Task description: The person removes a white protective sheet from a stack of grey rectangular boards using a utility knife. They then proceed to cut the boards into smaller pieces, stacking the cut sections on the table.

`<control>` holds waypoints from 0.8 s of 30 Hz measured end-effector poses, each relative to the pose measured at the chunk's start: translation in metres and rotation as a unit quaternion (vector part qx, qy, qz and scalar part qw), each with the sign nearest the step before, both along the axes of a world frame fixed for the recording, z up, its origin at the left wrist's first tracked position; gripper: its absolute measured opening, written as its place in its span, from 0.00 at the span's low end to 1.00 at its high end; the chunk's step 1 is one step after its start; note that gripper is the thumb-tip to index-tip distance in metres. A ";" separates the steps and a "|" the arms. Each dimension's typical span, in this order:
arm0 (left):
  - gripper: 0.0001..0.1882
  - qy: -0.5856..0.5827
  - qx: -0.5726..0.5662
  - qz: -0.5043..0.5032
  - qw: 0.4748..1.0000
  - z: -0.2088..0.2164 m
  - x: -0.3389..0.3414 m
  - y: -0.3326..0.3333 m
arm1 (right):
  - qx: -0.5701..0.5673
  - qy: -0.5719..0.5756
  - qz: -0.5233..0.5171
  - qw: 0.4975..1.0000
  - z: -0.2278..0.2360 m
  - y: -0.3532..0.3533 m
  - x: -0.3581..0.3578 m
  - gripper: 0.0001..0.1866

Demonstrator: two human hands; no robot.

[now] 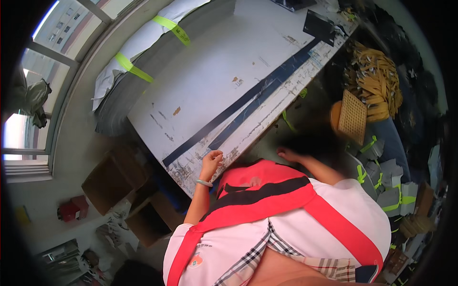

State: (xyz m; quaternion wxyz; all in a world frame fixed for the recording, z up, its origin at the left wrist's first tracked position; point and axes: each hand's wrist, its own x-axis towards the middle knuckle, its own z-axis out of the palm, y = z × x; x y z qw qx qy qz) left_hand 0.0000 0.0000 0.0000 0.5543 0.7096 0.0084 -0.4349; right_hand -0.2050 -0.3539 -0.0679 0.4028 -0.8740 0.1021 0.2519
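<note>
My left hand [211,164], with a pale bangle on its wrist, is over the near edge of the white worktable [205,109]. Its fingers are loosely bent and I see nothing in them. Just beyond it ends a long dark blue strip [234,131], lying flat along the table's right side. A second dark strip [210,126] runs alongside, its near end at the table's left corner. Off the table's right edge is my right hand [287,154], low in front of my red apron [262,195]. Its fingers look curled but are blurred, so what they hold cannot be made out.
A dark flat piece [319,27] lies at the strips' far end. Grey sheets [191,33] tied with yellow-green bands line the table's far left. A woven-topped stool [352,117], yellow strips [377,76] and tied grey bundles [389,181] stand right; cardboard boxes [114,178] are left.
</note>
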 end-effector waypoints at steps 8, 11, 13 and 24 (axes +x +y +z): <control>0.12 0.012 0.030 0.160 0.987 0.009 0.079 0.025 | 0.055 -0.081 -0.017 0.995 0.096 0.010 0.182 0.11; 0.12 0.017 0.014 0.249 0.968 0.015 0.100 0.019 | 0.085 -0.054 0.029 0.995 0.086 -0.008 0.218 0.14; 0.12 0.020 0.007 0.322 0.947 0.013 0.103 0.010 | 0.081 -0.053 0.076 0.992 0.077 -0.026 0.248 0.15; 0.21 0.060 -0.155 0.553 0.817 0.016 0.112 -0.058 | 0.167 -0.076 0.052 0.982 0.079 -0.167 0.426 0.14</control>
